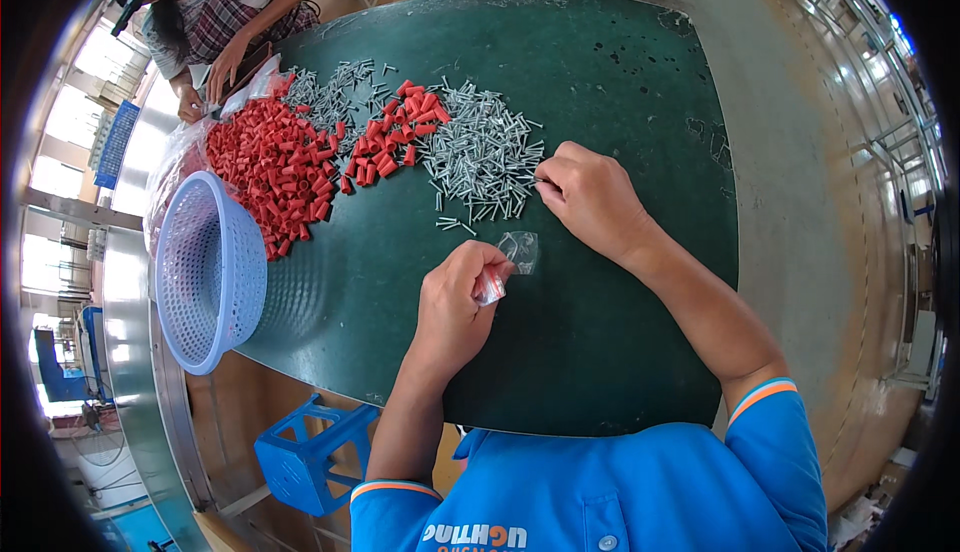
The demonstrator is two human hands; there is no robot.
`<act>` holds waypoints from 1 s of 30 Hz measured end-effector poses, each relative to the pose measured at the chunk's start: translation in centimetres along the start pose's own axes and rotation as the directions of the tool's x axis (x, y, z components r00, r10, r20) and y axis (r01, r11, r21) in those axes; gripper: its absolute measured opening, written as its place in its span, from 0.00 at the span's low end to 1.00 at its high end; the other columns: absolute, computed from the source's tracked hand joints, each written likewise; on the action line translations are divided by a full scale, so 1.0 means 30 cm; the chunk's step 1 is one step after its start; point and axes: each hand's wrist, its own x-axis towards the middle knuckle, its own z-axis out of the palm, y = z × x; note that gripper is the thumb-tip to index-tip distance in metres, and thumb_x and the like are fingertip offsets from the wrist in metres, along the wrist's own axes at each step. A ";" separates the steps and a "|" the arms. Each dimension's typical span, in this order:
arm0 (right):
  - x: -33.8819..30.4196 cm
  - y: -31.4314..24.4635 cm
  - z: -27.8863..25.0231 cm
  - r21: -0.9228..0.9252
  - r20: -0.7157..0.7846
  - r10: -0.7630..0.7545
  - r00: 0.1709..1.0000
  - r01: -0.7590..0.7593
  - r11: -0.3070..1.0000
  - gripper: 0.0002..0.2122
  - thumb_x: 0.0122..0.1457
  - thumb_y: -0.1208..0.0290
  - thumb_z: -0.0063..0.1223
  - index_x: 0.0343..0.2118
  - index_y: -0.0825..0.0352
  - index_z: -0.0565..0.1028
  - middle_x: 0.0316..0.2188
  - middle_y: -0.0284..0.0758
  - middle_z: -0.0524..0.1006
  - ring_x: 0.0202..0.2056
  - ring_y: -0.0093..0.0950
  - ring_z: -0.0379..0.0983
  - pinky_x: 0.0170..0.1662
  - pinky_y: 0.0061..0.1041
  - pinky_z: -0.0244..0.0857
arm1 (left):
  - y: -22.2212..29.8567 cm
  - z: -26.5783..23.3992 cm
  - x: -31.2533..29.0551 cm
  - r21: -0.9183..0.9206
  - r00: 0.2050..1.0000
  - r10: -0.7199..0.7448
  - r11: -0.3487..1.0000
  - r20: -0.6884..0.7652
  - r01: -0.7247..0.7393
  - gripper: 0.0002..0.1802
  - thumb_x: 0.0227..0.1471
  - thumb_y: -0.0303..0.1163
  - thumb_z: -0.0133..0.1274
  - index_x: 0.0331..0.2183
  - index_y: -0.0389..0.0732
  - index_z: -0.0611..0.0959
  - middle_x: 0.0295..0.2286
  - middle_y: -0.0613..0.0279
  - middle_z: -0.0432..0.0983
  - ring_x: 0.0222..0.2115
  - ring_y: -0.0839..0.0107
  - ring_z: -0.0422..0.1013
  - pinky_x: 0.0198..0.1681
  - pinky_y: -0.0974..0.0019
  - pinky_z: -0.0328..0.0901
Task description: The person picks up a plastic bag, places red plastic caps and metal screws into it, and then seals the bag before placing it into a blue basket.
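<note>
My left hand (455, 297) is closed on a small clear plastic bag (520, 251); part of it sticks out past the fingers, and a crumpled part with red marks shows at the palm side. At the right edge of a pile of silver screws (480, 147), my right hand (592, 197) is closed in a pinch. A small grey screw tip shows at its fingertips; the rest is hidden. Short tapered red plastic caps (392, 134) lie against the left side of the screw pile. A few loose screws lie between the pile and my left hand.
A bigger heap of red caps (270, 157) lies at the left, beside a blue perforated basket (212, 272) at the green table's (620, 342) left edge. More screws (340, 92) lie farther back. Another person (230, 12) works at the far left. A blue stool (310, 452) stands below.
</note>
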 end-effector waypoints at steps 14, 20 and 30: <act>0.002 0.021 -0.090 0.265 -0.037 -0.197 0.980 0.199 0.943 0.04 0.48 0.78 0.53 0.28 0.69 0.72 0.24 0.35 0.70 0.25 0.31 0.69 0.28 0.25 0.64 | -0.003 0.020 0.011 0.047 0.998 -0.043 0.998 0.052 0.041 0.13 0.36 0.13 0.48 0.29 0.35 0.71 0.24 0.56 0.70 0.23 0.61 0.70 0.27 0.67 0.64; 0.005 -0.051 -0.118 0.161 0.055 -0.476 0.878 0.463 0.872 0.04 0.45 0.78 0.50 0.26 0.70 0.71 0.25 0.36 0.71 0.30 0.31 0.70 0.32 0.26 0.66 | -0.024 0.023 0.010 0.092 0.997 0.052 0.994 0.061 -0.058 0.14 0.33 0.14 0.50 0.29 0.35 0.72 0.24 0.56 0.71 0.25 0.60 0.72 0.27 0.65 0.65; 0.049 -0.110 -0.141 0.022 0.148 -0.659 0.737 0.664 0.748 0.04 0.39 0.77 0.49 0.16 0.67 0.66 0.19 0.33 0.65 0.24 0.28 0.66 0.26 0.25 0.64 | -0.009 0.015 0.013 0.128 0.995 0.083 0.988 0.051 -0.089 0.11 0.35 0.17 0.55 0.26 0.37 0.73 0.20 0.58 0.70 0.21 0.61 0.69 0.23 0.65 0.63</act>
